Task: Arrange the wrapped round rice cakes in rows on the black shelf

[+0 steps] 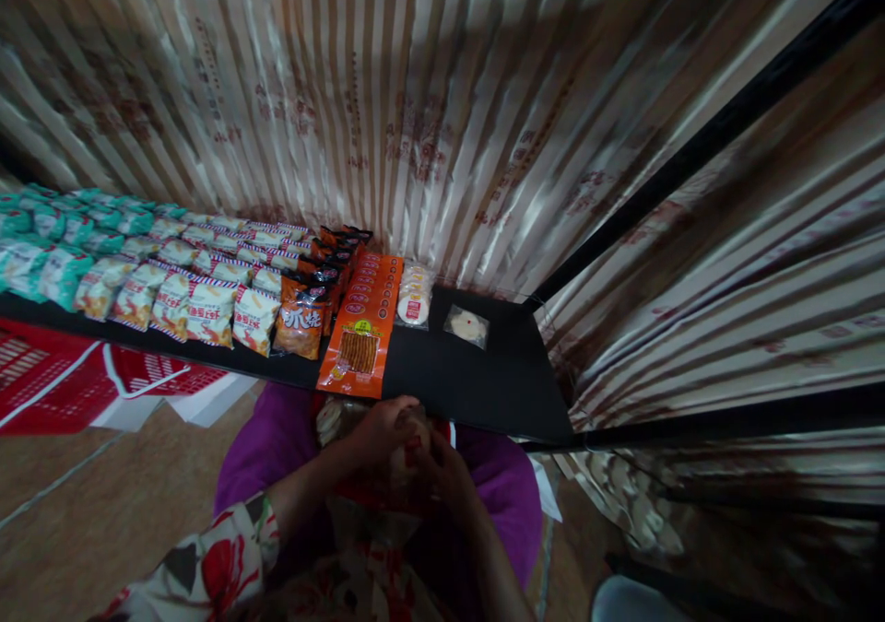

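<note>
Over the lap, just below the shelf edge, my left hand (385, 427) is closed on a clear packet of pale round crackers (418, 430). My right hand (446, 476) grips the same packet from the right, its fingers partly in shadow. Beneath both hands lies a large red and clear bag (377, 493), with more pale round pieces (336, 419) showing at its left. On the shelf ahead are a short row of white round cracker packets (413, 301) and one single flat packet (467, 325) to their right.
The black shelf (477, 387) also carries a long orange snack pack (352, 350), orange-brown bags (299, 320), white-and-striped bags (209, 311) and teal bags (64, 272). Red baskets (41, 373) stand below left. Black metal bars (691, 157) and a striped curtain (429, 97) enclose the right and back.
</note>
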